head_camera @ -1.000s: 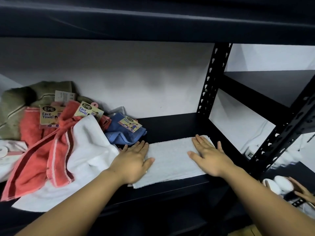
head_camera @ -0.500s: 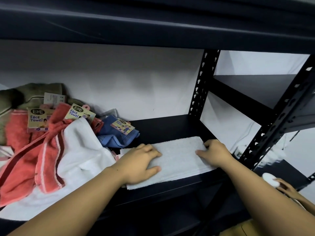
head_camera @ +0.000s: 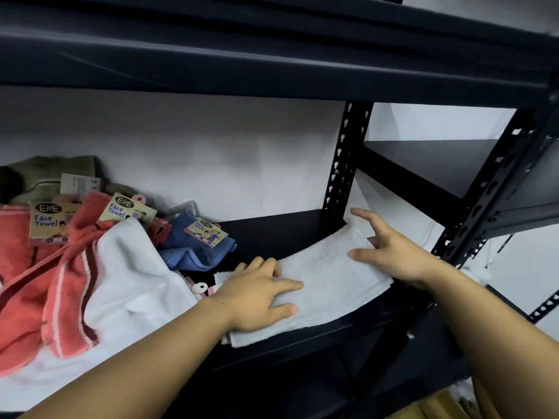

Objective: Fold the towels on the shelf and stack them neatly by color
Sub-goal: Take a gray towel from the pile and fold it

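Both the left hand [head_camera: 257,293] and right hand [head_camera: 390,252] lie flat, fingers spread, on the folded white towel [head_camera: 326,276]; a jumbled towel pile [head_camera: 90,267] crowds its left.

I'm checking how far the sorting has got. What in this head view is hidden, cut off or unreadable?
- Folded white towel: its left end is covered by the left hand; the layer count is unclear.
- Olive towel: mostly behind the red towels and cut by the left edge.
- Blue towel: partly under the loose white towel.
- Tag: print too small to read.
- Right hand: blurred; contact with the towel uncertain.
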Available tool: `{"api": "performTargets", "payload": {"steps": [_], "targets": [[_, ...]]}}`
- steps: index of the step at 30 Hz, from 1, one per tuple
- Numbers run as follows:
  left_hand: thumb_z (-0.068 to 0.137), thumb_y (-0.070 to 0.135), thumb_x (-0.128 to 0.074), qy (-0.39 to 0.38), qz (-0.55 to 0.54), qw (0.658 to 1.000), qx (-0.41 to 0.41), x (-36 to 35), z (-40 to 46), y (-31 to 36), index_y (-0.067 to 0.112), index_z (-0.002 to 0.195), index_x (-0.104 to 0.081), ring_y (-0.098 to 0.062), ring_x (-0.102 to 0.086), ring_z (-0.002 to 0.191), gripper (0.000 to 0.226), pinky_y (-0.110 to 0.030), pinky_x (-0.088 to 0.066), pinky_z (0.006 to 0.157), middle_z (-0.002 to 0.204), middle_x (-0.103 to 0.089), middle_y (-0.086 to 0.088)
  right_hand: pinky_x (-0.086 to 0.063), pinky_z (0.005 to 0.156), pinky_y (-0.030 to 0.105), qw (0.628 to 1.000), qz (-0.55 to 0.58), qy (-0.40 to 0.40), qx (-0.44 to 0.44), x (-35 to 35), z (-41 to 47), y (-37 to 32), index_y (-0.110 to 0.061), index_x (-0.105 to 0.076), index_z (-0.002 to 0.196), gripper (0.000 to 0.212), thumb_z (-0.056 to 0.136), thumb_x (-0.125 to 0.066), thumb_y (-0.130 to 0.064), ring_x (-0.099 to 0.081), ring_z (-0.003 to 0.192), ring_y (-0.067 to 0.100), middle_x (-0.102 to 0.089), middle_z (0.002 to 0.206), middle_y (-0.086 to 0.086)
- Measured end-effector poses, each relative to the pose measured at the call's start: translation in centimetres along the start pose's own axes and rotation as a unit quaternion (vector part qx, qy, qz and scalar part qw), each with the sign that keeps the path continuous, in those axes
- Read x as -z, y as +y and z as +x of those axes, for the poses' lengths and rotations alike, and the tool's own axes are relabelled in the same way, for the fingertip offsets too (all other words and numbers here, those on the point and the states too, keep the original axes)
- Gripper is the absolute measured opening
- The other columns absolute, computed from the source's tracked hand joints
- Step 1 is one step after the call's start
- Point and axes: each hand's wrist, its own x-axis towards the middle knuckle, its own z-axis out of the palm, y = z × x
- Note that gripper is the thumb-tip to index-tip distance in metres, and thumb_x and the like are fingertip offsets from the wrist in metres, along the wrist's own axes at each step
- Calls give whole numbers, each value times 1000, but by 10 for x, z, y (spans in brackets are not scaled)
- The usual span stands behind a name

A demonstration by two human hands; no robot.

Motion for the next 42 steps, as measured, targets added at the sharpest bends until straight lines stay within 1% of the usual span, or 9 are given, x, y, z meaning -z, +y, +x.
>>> {"api": "performTargets", "payload": {"steps": [6,12,16,21,24,32,35,39,42], "targets": [[94,77,-35,-6,-18,1000,-22,-5,20,15,58,151,-30,-13,-32,120,60,-39,-29,102,129,-34,10,-33,46,18,998,-23,-28,59,10,-5,-26,-14,-69,102,19,91,-71,1,-36,44,5,-47,65,-8],[90,64,-56,31,-110,993,-36,8,8,0,43,147,-45,-7,-35,122,62,-33,-33,107,133,-42,15,-40,55,14,996,-14,-18,85,-9,3,-44,-12,-71,101,23,89,-65,7,-52,56,-2,-60,64,-21],[81,59,-66,95,-136,986,-9,17,-36,-40,35,129,-61,-4,-43,121,54,-30,-39,107,129,-50,18,-47,66,23,992,22,-83,87,-39,12,-59,-18,-75,101,28,88,-66,5,-58,76,11,-65,85,12],[78,76,-67,82,-142,986,29,5,-68,-63,30,137,-59,3,-48,123,75,-21,-40,108,134,-52,20,-47,59,24,984,-55,-153,79,-96,30,-67,-20,-74,101,25,84,-72,-3,-54,55,3,-58,73,0],[77,75,-69,92,-158,982,43,-4,-71,-62,29,140,-57,3,-50,124,79,-19,-40,106,136,-54,19,-56,55,28,975,-98,-192,58,-129,40,-65,-24,-72,100,24,80,-74,-10,-65,58,14,-58,69,0],[71,84,-65,122,-178,973,78,-10,-76,-59,35,139,-59,6,-50,123,84,-23,-44,104,132,-57,23,-56,54,29,970,-139,-193,46,-166,48,-60,-24,-65,112,35,81,-79,-17,-61,50,12,-61,65,-2],[73,81,-67,134,-184,970,83,-8,-78,-58,37,136,-61,6,-51,118,77,-22,-46,100,125,-58,24,-51,58,28,974,-113,-188,63,-168,47,-57,-34,-62,120,46,80,-85,-35,-58,50,6,-67,68,1],[72,81,-61,129,-187,971,82,-9,-78,-59,41,137,-60,6,-50,119,77,-26,-46,102,125,-58,24,-52,72,30,986,-70,-92,117,-156,43,-42,-40,-67,116,37,82,-82,-43,-62,68,3,-69,77,-6],[70,83,-62,126,-185,970,90,-11,-77,-60,41,138,-60,6,-51,120,79,-28,-47,103,126,-57,26,-43,105,30,965,-222,18,140,-134,38,-23,-43,-64,127,43,86,-73,-53,-54,118,7,-65,118,-19]]}}
